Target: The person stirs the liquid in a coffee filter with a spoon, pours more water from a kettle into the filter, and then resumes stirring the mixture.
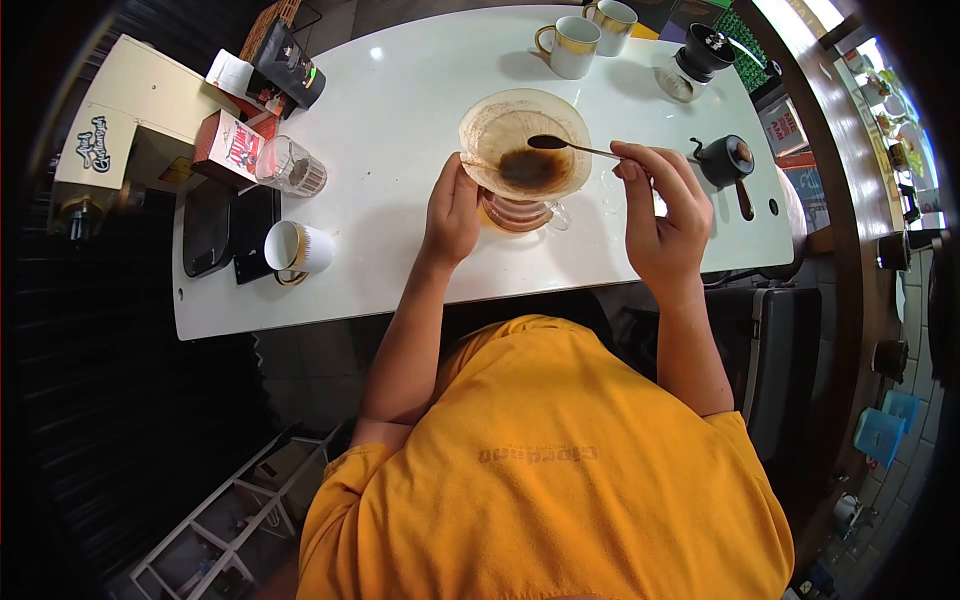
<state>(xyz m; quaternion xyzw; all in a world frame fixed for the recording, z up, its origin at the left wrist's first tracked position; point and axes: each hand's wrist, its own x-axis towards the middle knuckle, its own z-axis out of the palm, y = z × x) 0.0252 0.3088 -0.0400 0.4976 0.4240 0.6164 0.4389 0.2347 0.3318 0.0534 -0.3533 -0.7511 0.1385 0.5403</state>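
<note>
A cone-shaped dripper with a paper filter (510, 115) sits over a glass server (515, 215) near the middle of the white table. Dark wet coffee grounds (532, 170) lie at the bottom of the filter. My left hand (455, 212) holds the dripper's left rim, fingers partly hidden. Between the pinched fingers of my right hand (665, 205) is the thin handle of a spoon (590, 150). Its dark bowl is above the inside of the filter, just over the grounds.
Two gold-patterned mugs (575, 48) stand at the back, near a hand grinder (705, 52). A black kettle (725, 162) is on the right. Leftward are a glass (293, 168), a white mug (300, 248), a red-and-white box (228, 148) and a black pouch (288, 65).
</note>
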